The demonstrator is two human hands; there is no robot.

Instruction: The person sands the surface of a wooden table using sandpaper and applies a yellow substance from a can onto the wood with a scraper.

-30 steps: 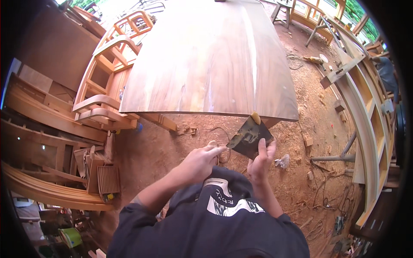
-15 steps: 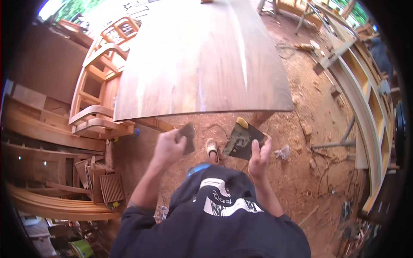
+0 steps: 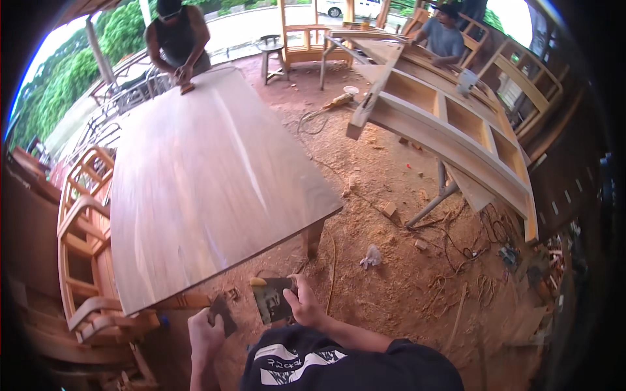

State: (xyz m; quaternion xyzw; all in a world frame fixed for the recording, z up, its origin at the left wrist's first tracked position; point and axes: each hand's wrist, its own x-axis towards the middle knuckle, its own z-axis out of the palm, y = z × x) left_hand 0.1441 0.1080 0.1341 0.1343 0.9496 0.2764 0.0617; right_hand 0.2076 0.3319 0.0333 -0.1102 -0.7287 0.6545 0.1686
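Observation:
My left hand point(image 3: 205, 333) is closed on a thin, dark, flat square piece point(image 3: 225, 315), which looks like a scraper. With thumb on top and fingers beneath, my right hand point(image 3: 306, 305) grips a dark flat plate point(image 3: 270, 301) smeared with greyish paste. A yellowish lump point(image 3: 258, 282) sits at the plate's far left corner. Both pieces are held apart from each other, just off the near edge of a large wooden tabletop point(image 3: 208, 189). Pale streaks run along its brown surface.
At the tabletop's far end a person point(image 3: 179, 39) presses a small block on the wood. Another person point(image 3: 443, 39) leans over a wooden frame point(image 3: 456, 124) on the right. Wooden chairs point(image 3: 85, 228) stand at left. Shavings, cords point(image 3: 450, 241) and a plastic bag point(image 3: 371, 257) lie on the ground.
The view has lifted and swung right, bringing the two people into sight. Both hands now appear lower and further left in the picture, still holding the same flat pieces.

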